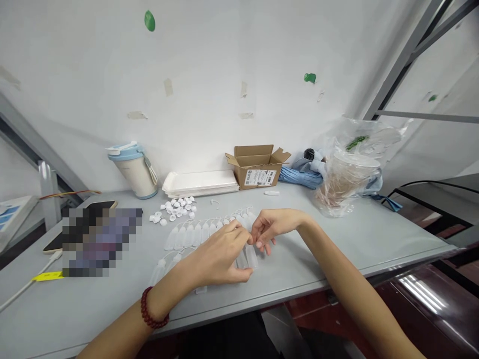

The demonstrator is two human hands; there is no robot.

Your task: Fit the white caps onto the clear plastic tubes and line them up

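On the grey table lie small translucent plastic bottles side by side in two rows, with thin looped strips at their necks. My left hand, with a red bead bracelet at the wrist, reaches over the rows. Its thumb and bent fingers close about a translucent bottle at the right end of the front row. My right hand meets the left fingertips at that bottle's neck. Its thumb and forefinger are pinched together there, and whatever is between them is hidden. The left hand covers part of both rows.
Loose white caps lie behind the rows. Farther back stand a tumbler, white trays and an open cardboard box. A plastic-wrapped bundle sits right; a phone and cable lie left.
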